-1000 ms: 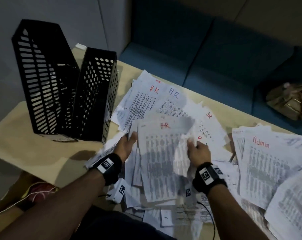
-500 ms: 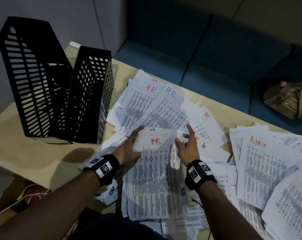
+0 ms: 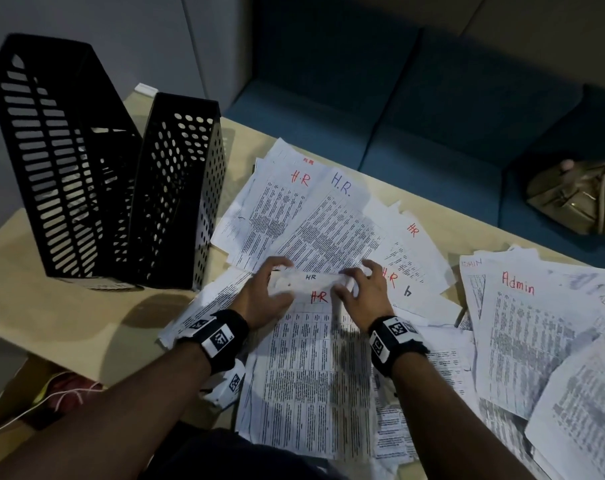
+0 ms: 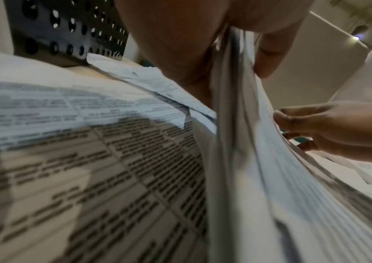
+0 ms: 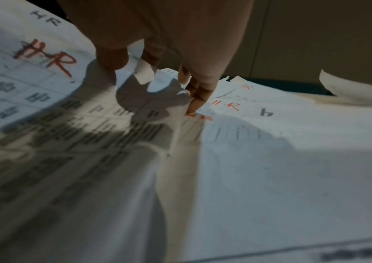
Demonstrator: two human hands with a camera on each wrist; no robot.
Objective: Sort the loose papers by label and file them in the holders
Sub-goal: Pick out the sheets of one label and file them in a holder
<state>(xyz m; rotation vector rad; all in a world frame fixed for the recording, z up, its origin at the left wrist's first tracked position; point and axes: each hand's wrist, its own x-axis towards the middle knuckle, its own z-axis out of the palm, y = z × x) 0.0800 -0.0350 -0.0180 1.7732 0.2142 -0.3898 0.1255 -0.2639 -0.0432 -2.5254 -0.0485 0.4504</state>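
Two black perforated holders stand at the table's left, a tall one (image 3: pixel 62 161) and a shorter one (image 3: pixel 180 188) (image 4: pixel 68 32). A stack of printed sheets marked "HR" in red (image 3: pixel 311 375) (image 5: pixel 68 124) lies in front of me. My left hand (image 3: pixel 270 289) (image 4: pixel 232 44) pinches the stack's top left edge between thumb and fingers. At the top right edge my right hand (image 3: pixel 361 285) (image 5: pixel 153 71) arches over the stack, thumb on the top sheet and fingertips (image 5: pixel 193 105) down on the papers behind. More HR sheets (image 3: pixel 322 216) fan out beyond.
A pile labelled "Admin" (image 3: pixel 523 327) covers the table's right side. Bare tabletop (image 3: pixel 51 306) shows in front of the holders. A small white tagged box (image 3: pixel 230 386) sits at the near edge. Behind the table are a blue sofa (image 3: pixel 398 116) and a tan bag (image 3: pixel 578 195).
The HR stack was held up off the table a second ago; it now lies flat. Both hands have slid to its top edge.
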